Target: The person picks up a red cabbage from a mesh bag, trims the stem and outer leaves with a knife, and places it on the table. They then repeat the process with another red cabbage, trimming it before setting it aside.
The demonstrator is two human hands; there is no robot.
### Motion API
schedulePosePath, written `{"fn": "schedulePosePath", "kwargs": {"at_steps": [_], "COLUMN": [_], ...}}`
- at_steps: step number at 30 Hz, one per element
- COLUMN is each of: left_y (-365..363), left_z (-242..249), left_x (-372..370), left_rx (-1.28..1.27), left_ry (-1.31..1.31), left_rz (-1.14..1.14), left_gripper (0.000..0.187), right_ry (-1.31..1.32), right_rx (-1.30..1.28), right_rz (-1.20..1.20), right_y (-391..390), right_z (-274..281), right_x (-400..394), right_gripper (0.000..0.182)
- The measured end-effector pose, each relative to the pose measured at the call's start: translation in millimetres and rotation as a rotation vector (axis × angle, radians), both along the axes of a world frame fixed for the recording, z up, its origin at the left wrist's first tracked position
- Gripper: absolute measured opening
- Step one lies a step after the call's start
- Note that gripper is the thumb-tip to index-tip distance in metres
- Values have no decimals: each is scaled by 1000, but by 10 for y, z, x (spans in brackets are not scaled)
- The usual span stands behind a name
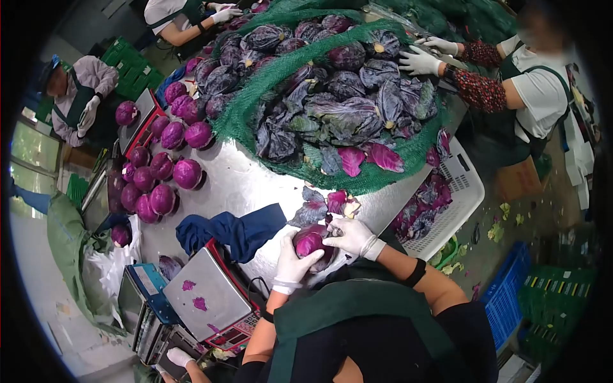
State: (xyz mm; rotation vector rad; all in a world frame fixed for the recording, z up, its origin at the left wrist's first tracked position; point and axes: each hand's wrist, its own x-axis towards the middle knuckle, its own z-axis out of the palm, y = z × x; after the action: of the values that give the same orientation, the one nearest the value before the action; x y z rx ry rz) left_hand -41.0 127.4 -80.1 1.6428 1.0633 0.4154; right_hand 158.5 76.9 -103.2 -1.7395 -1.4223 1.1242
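Observation:
Near the table's front edge, a purple cabbage (309,244) sits between my two white-gloved hands. My left hand (294,260) is wrapped round its left side, thumb across the front. On the right side, my right hand (351,237) presses against the cabbage with its fingers; whether it also pinches a leaf is too small to tell. Just beyond lie loose leaves and trimmings (311,207). A dark blue cloth (233,231) lies to the left of my hands.
Untrimmed cabbages (345,86) fill a green net (249,105) at the back. Peeled cabbages (161,166) stand at left. A scale (207,297) is at front left, a white crate (456,198) of leaves at right. Co-workers stand around; one person's gloved hands (421,62) touch the pile.

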Motion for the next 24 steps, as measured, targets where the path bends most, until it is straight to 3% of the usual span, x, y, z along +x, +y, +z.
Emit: {"fn": "schedulePosePath", "kwargs": {"at_steps": [2,3,10,12,15,17,19,20,22,24], "left_y": [-39,-92,-157,-104,-37,-52,-38,-83,-137,-140], "left_z": [-14,-62,68,73,-132,-221,-119,9,52,166], "left_x": [97,133,366,280,-36,-184,-190,-106,45,206], "left_rx": [115,227,502,258,139,119,252,116,349,368], "left_ry": [127,113,315,249,4,-25,41,-8,117,207], "left_rz": [96,98,57,82,66,68,-79,-71,-201,-306], "left_gripper": [82,77,75,76,78,79,81,81,80,87], "right_ry": [-431,-531,-517,-553,-313,-528,-481,-445,-357,-372], "right_rx": [215,-48,-30,16,-89,-54,91,236,172,57], "right_rz": [85,149,-20,-130,-61,8,-23,-72,116,323], "right_y": [-15,32,-57,-53,-142,-187,-119,-72,-3,35], "right_z": [-82,298,130,-279,-446,-558,-120,139,404,497], "right_x": [-56,-102,10,278,615,627,437,343,213,84], "right_gripper": [46,36,21,21,24,27,28,29,37,35]}}
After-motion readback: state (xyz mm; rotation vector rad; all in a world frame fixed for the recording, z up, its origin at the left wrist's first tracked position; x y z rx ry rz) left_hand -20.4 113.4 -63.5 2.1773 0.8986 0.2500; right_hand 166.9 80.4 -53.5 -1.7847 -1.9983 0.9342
